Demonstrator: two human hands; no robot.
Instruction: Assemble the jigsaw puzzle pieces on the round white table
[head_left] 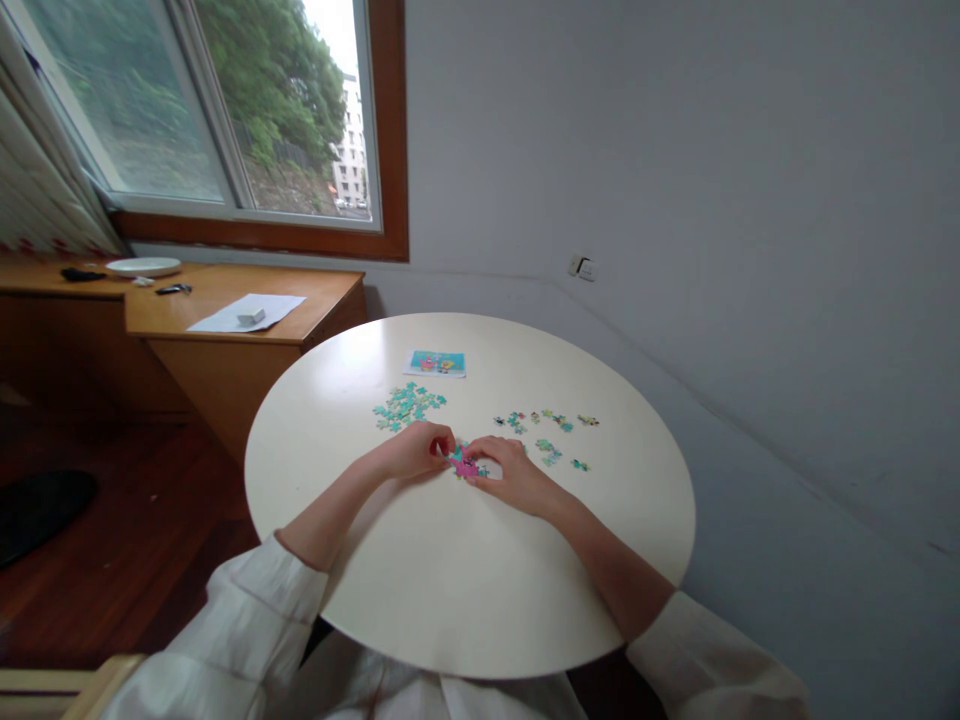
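Observation:
A small cluster of pink and teal jigsaw pieces (466,467) lies on the round table in front of me, between my hands. At its left edge my left hand (417,450) is closed in a pinch on a puzzle piece, mostly hidden by the fingers. My right hand (511,474) grips the cluster from the right, with the thumb at the near side and the fingers at the far side. Just beyond my left hand is a heap of loose teal jigsaw pieces (409,406). More loose jigsaw pieces (549,452) are scattered to the right of my right hand.
The round white table (465,590) carries a picture card (436,364) near its far side. At the left stands a wooden desk (330,300) with a paper sheet (277,308), a small white box (251,316) and a white plate (144,266). A wall (787,250) borders the right.

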